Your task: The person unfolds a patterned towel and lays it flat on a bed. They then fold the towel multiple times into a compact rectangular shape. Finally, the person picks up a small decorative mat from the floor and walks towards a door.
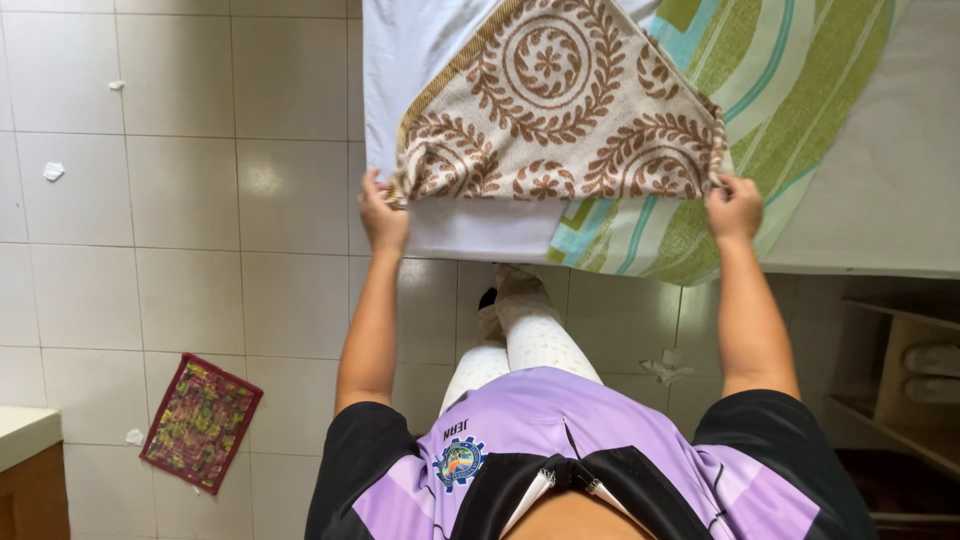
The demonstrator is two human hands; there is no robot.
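Below us, the pale tiled floor (200, 200) fills most of the view, its square tiles running from the left edge under our legs. Across the top right lies a flat surface (890, 180) covered by a white sheet (400, 60) and by a striped cloth (790, 90) in green, cream and turquoise, whose edge hangs a little over the near side. On top of these rests the brown-and-cream patterned towel (555, 100), printed with leafy rings and small flowers and folded into a triangle, with its point away from us and its long edge toward us. We hold that near edge at both ends: our left hand (383, 215) is pinched shut on the left corner, and our right hand (734, 207) is pinched shut on the right corner, so the two hands sit well apart with the towel stretched between them and both arms reaching straight out. We wear a purple and black shirt (560, 450) and white dotted trousers (530, 340). At the right, under the surface, we see wooden shelves (900, 400) with pale rolled items on them. On the floor at lower left lies a small red and yellow patterned mat (200, 422), tilted, near the corner of a wooden cabinet (30, 470) with a light top. Small white scraps (53, 171) dot the tiles, one just beside the mat and another crumpled scrap (665, 370) near our right arm.
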